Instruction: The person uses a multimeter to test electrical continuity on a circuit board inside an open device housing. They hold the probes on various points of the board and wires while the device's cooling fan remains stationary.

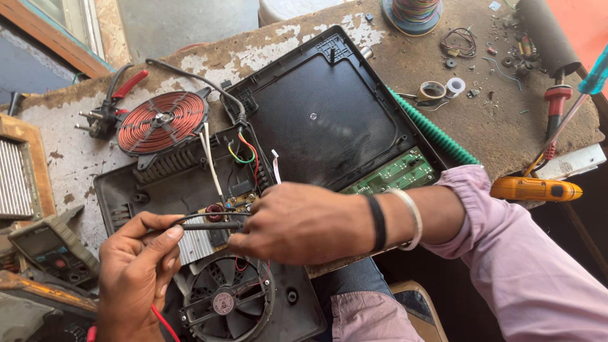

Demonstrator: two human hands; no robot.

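The left hand [136,272] pinches a black probe [209,225] between thumb and forefinger, fingers clamped on its shaft, which lies level so the tip reaches the circuit board [231,206] inside the open cooker base [158,183]. The right hand [304,221] rests over the board, its fingers curled down at the same spot; whether they grip a second probe cannot be told. A red lead [163,322] runs below the left hand. The multimeter [54,250] sits just left of the base, near the left hand. The copper coil [163,122] is swung clear, exposing the board. The fan [225,303] lies near the left hand. The black cover [323,111] rests on the worn surface [481,120].
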